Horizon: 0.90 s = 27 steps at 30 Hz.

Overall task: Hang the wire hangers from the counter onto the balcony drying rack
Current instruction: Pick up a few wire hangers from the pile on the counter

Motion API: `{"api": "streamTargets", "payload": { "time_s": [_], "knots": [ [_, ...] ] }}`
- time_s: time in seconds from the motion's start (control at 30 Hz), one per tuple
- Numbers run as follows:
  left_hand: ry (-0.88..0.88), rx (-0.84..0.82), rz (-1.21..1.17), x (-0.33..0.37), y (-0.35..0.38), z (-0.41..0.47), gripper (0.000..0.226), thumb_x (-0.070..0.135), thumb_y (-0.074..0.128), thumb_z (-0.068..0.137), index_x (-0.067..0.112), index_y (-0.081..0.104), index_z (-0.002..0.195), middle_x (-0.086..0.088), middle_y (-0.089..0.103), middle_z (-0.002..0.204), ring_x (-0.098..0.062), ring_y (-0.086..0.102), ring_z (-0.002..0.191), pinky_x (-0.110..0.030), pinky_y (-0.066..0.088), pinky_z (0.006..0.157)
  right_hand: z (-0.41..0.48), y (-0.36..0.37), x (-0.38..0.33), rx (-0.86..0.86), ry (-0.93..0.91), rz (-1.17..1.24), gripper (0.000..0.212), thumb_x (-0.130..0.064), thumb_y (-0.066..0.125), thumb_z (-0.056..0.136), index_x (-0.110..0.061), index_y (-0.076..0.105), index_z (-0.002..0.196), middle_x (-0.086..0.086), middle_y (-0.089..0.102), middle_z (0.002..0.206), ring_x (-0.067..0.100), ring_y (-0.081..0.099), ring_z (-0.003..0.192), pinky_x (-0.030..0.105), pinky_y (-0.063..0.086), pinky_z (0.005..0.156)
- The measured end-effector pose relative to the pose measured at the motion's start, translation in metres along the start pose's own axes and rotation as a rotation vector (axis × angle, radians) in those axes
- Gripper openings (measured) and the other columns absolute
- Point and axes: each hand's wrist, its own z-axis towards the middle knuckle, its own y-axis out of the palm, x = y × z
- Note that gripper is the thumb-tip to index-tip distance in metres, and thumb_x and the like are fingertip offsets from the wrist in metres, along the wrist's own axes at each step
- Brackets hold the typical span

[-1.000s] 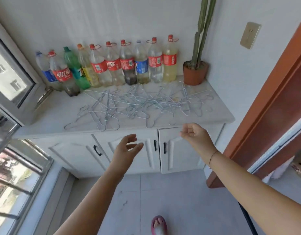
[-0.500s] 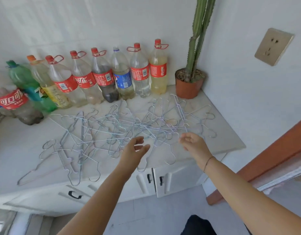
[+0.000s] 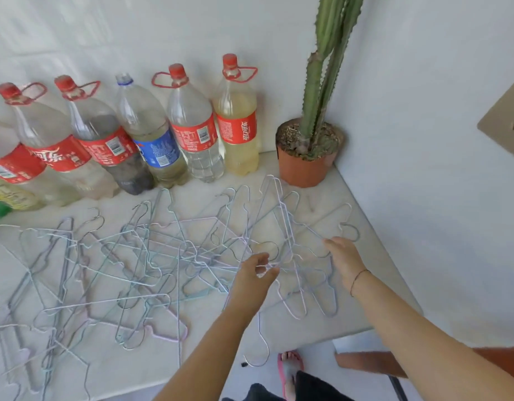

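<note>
The left hand (image 3: 254, 274) has a pinching grip on one wire of the hangers (image 3: 151, 256) heaped on the surface (image 3: 333, 198) before the cactus pot (image 3: 303, 169). I cannot tell the grip of the right hand (image 3: 341, 256).

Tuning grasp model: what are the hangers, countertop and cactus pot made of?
Wire hangers: thin metal wire, apparently pastel-coated; some bare silvery hooks.
Countertop: likely polished stone; pale, faint veining.
Cactus pot: plastic or terracotta, unclear; smooth orange-brown.

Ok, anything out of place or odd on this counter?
The wire hangers lie in a tangled, overlapping heap across the counter. One hook dangles over its front edge.
</note>
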Motion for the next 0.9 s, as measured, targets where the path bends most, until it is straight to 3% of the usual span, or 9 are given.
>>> {"api": "streamTargets", "payload": {
  "time_s": [0.1, 0.2, 0.3, 0.47, 0.6, 0.7, 0.9],
  "knots": [
    [-0.026, 0.005, 0.024, 0.003, 0.017, 0.022, 0.038, 0.026, 0.066, 0.085, 0.017, 0.057, 0.121, 0.005, 0.06, 0.115, -0.012, 0.058, 0.104, -0.031, 0.047, 0.093, 0.015, 0.0, -0.009, -0.04, 0.003, -0.115, 0.039, -0.012, 0.053, 0.087, -0.021, 0.027, 0.059, 0.0, 0.026, 0.064, 0.015, 0.026, 0.061, 0.031, 0.02, 0.056],
    [-0.061, -0.007, 0.051, 0.003, 0.026, 0.037, 0.04, 0.026, 0.065, 0.086, 0.014, 0.056, 0.123, 0.001, 0.059, 0.118, -0.014, 0.057, 0.107, -0.032, 0.045, 0.097, 0.025, -0.001, -0.012, -0.073, 0.054, -0.136, 0.03, -0.013, 0.049, 0.088, -0.015, 0.036, 0.061, 0.009, 0.035, 0.065, 0.019, 0.034, 0.062, 0.029, 0.025, 0.057],
    [-0.089, -0.038, 0.081, 0.003, 0.03, 0.045, 0.04, 0.027, 0.064, 0.086, 0.015, 0.056, 0.124, 0.001, 0.059, 0.119, -0.017, 0.057, 0.11, -0.033, 0.044, 0.098, 0.023, -0.004, -0.013, -0.095, 0.166, 0.037, 0.026, -0.013, 0.046, 0.091, -0.014, 0.047, 0.066, 0.007, 0.047, 0.065, 0.019, 0.045, 0.058, 0.025, 0.031, 0.053],
    [-0.106, -0.077, 0.08, 0.009, 0.032, 0.053, 0.042, 0.03, 0.061, 0.088, 0.015, 0.055, 0.126, 0.003, 0.059, 0.117, -0.016, 0.058, 0.107, -0.033, 0.045, 0.097, 0.005, -0.012, -0.038, -0.103, 0.225, 0.367, 0.011, -0.016, 0.043, 0.094, -0.013, 0.05, 0.086, 0.009, 0.061, 0.075, 0.015, 0.062, 0.057, 0.028, 0.043, 0.061],
    [-0.042, -0.099, 0.026, 0.02, 0.02, 0.047, 0.019, 0.021, 0.056, 0.091, 0.016, 0.064, 0.107, -0.002, 0.067, 0.089, -0.016, 0.061, 0.083, -0.033, 0.048, 0.083, -0.014, -0.011, -0.068, -0.243, 0.146, 0.565, 0.018, -0.024, 0.039, 0.097, -0.012, 0.052, 0.096, 0.011, 0.069, 0.085, 0.023, 0.066, 0.079, 0.033, 0.05, 0.074],
    [-0.034, -0.02, -0.064, 0.028, 0.002, 0.049, 0.024, 0.018, 0.051, 0.094, 0.013, 0.065, 0.113, 0.0, 0.065, 0.073, -0.012, 0.058, 0.065, -0.029, 0.049, 0.074, -0.017, -0.007, -0.079, -0.292, 0.121, 0.599, 0.026, -0.029, 0.034, 0.099, -0.011, 0.053, 0.101, 0.013, 0.07, 0.092, 0.024, 0.066, 0.087, 0.036, 0.049, 0.083],
    [0.06, 0.207, -0.201, 0.047, -0.061, 0.058, 0.024, 0.012, 0.047, 0.095, 0.025, 0.067, 0.096, 0.002, 0.052, 0.066, -0.011, 0.039, 0.055, -0.018, 0.034, 0.052, -0.006, 0.002, -0.054, -0.152, 0.288, 0.467, 0.024, -0.024, 0.036, 0.098, -0.01, 0.054, 0.09, 0.014, 0.062, 0.101, 0.02, 0.061, 0.083, 0.03, 0.048, 0.072]
  ]
}}
